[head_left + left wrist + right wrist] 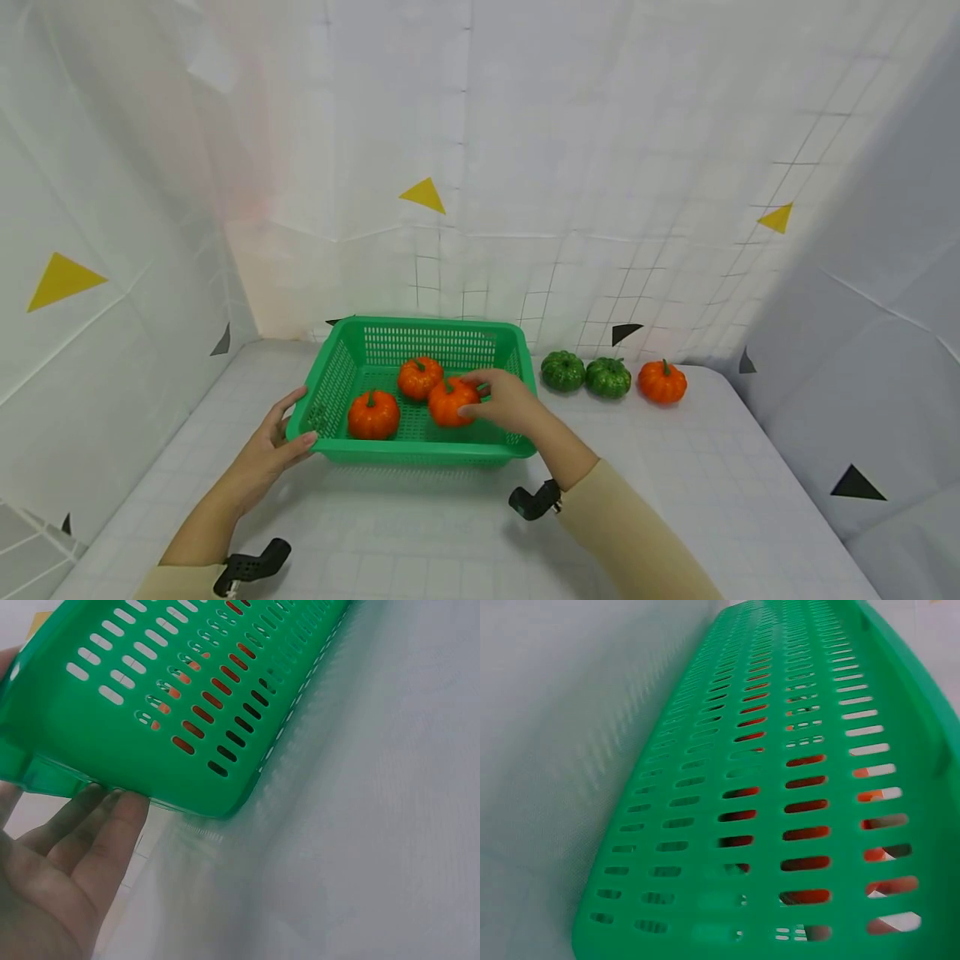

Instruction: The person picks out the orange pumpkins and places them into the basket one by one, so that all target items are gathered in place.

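Note:
A green plastic basket with slotted walls stands on the table, holding three small orange pumpkins. My left hand grips its left front corner, thumb on the rim; in the left wrist view that hand's fingers lie against the basket wall. Inside the basket, my right hand holds an orange pumpkin between thumb and fingers at its right side. The other two pumpkins are one at the front left and one farther back. In the right wrist view the basket wall hides the hand.
Right of the basket, two green pumpkins and an orange pumpkin stand in a row near the back of the white table. White sheeting with yellow and black triangles encloses the table's back and sides.

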Demonstrator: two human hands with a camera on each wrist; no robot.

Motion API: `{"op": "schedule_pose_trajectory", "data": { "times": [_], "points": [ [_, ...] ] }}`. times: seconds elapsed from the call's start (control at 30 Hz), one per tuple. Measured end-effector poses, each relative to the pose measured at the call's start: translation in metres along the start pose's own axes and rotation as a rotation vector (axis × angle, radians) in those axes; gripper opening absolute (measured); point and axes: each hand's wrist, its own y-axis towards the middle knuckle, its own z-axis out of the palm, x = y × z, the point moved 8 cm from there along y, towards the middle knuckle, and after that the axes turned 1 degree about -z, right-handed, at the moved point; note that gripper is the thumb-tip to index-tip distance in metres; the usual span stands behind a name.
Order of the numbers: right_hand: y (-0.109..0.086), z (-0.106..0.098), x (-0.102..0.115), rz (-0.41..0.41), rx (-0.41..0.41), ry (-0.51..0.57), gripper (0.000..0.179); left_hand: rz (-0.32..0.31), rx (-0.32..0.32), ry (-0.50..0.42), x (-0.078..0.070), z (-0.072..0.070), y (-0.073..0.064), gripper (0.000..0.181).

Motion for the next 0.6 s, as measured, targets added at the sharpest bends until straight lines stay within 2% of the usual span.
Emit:
{"op": "schedule_pose_trajectory", "data": {
  "times": [0.3,0.6],
  "points": [
    [0.009,0.013,-0.002,0.007,0.054,-0.039,0.051,-0.014,-0.013,0.024,0.001,-0.001,0.0,0.083],
    [0.016,0.022,-0.008,0.008,0.073,-0.089,0.05,-0.015,-0.014,0.016,0.001,-0.001,0.0,0.084]
  ]
}}
